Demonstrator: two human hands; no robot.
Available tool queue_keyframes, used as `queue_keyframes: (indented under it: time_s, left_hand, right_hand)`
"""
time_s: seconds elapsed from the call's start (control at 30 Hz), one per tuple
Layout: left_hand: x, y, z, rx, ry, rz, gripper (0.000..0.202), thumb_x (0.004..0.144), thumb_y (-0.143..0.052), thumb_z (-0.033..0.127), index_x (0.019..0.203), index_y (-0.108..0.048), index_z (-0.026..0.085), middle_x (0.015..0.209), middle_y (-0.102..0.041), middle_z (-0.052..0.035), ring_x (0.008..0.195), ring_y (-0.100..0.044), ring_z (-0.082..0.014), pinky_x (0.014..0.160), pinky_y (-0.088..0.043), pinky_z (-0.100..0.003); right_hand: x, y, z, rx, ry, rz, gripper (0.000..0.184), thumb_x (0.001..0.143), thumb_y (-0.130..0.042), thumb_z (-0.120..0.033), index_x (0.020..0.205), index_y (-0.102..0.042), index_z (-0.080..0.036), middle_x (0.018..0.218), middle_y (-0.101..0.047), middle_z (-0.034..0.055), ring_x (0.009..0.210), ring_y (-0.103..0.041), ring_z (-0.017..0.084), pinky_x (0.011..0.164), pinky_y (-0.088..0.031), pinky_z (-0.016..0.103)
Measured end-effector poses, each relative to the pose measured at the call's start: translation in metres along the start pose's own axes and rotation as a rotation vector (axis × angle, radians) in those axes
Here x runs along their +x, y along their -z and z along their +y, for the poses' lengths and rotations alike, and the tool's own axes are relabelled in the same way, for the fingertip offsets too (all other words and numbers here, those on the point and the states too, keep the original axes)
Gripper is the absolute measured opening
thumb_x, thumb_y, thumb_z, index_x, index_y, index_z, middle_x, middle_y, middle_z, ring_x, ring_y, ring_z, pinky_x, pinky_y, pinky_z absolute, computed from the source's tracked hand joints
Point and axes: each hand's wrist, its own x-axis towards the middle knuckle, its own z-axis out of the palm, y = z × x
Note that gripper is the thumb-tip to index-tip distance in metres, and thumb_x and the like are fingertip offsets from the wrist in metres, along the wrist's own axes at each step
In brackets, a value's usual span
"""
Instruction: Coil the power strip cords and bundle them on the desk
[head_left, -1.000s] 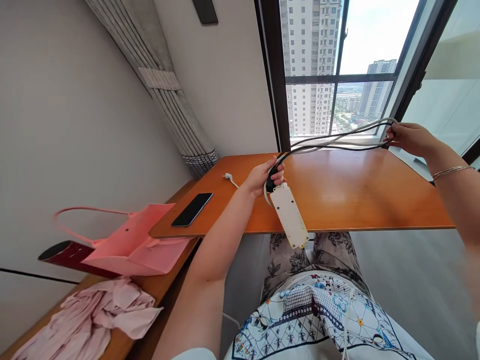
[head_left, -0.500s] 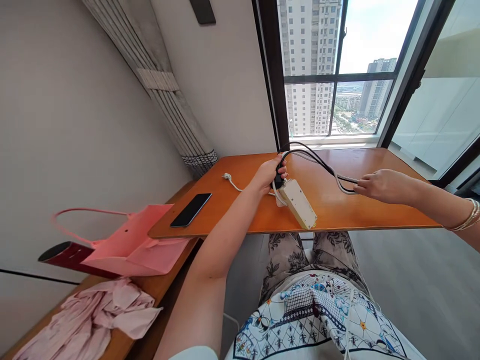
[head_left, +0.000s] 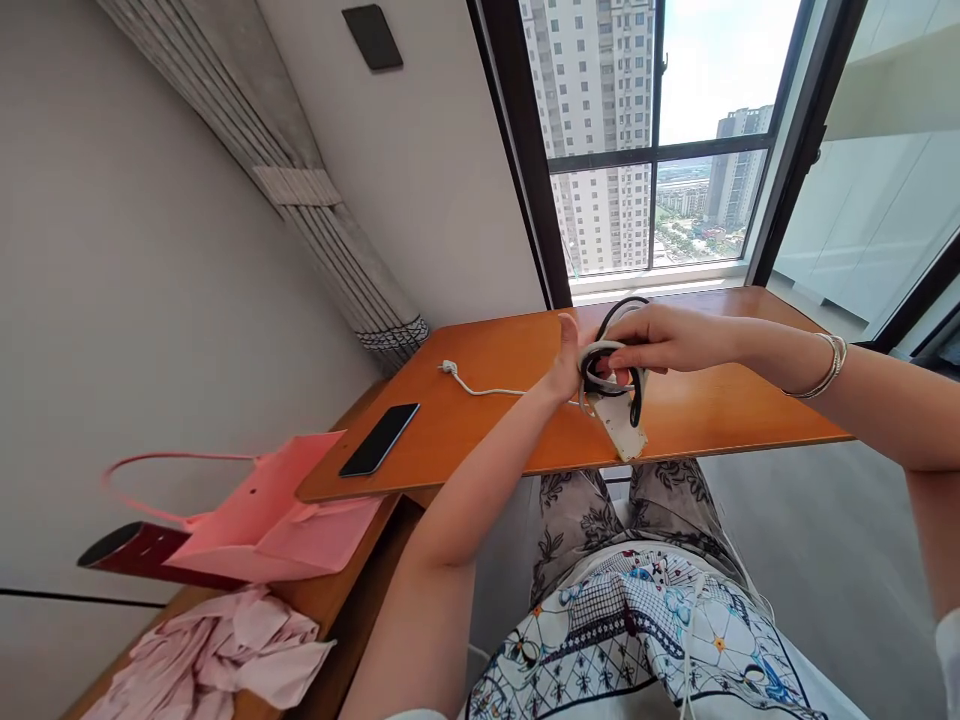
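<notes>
A bundle of black and white cables [head_left: 592,362] is coiled between my two hands above the table. My left hand [head_left: 566,365] has its thumb raised, and its other fingers are mostly hidden behind the coil they support. From the right, my right hand [head_left: 660,338] closes its fingers on the looped cables. Beneath the coil lies a cream power strip [head_left: 621,428], partly covered, with one end at the table's front edge. A white cord with a plug [head_left: 448,368] stretches left across the tabletop from under the bundle.
The orange-brown table [head_left: 510,340] stands against the window. On its left part lies a black phone [head_left: 379,440]. A pink bag [head_left: 277,510], a dark red cylinder [head_left: 154,553] and crumpled pink cloth [head_left: 217,655] rest on the lower wooden surface at left.
My right hand has moved left with the cables, from out at the right to beside my left hand. The stretched cables now form a compact coil over the power strip.
</notes>
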Motion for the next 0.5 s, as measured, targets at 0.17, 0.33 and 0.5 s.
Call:
queue_keyframes:
  time_s: [0.17,0.33,0.5]
  left_hand:
    - [0.0,-0.001,-0.012,-0.043,-0.069,-0.094,0.093,0.06,-0.035,0.102,0.085,-0.062,0.017,0.062,-0.056,-0.003,0.054,-0.05,-0.014,0.045,-0.036,-0.027]
    - [-0.002,-0.009,-0.01,0.142,-0.144,-0.103,0.06,0.047,-0.087,0.064,0.074,-0.06,0.018,0.062,-0.053,0.0026,0.057,-0.046,-0.0101,0.054,-0.039,-0.026]
    - [-0.004,-0.01,-0.003,0.275,-0.151,0.012,0.029,0.06,-0.077,0.038,0.062,-0.056,0.017,0.056,-0.052,0.0042,0.055,-0.047,-0.0098,0.055,-0.039,-0.025]
  right_hand:
    - [0.012,0.0,0.011,0.382,-0.096,0.379,0.033,0.093,-0.065,-0.05,0.088,-0.062,-0.017,0.074,-0.067,0.0009,0.052,-0.043,0.006,0.048,-0.038,0.022]
    - [0.022,-0.006,0.02,0.568,-0.22,0.662,0.034,0.092,-0.066,-0.05,0.085,-0.062,-0.017,0.075,-0.068,0.0025,0.053,-0.043,0.005,0.048,-0.041,0.021]
    - [0.014,0.004,0.033,0.513,-0.323,0.776,0.035,0.088,-0.071,-0.048,0.08,-0.066,-0.015,0.074,-0.067,0.0049,0.054,-0.048,0.006,0.052,-0.043,0.023]
